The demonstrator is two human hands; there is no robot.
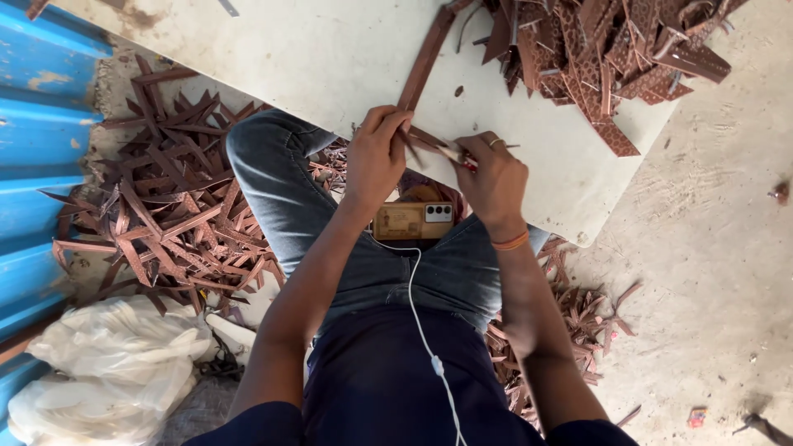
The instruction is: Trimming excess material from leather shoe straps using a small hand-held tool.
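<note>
Pinching a long brown strip (423, 66) at the near edge of the white tabletop (330, 58), the left hand (376, 157) has its fingers closed on it; the right hand (493, 177) grips a small tool (458, 157) against the strip. A pile of brown offcuts (611, 49) lies far right.

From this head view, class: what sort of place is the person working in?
Probably an informal leather-goods workshop at floor level. Heaps of brown strip offcuts cover the bare concrete floor, patterned brown pieces pile on a low white board, and corrugated blue sheeting stands alongside.
</note>
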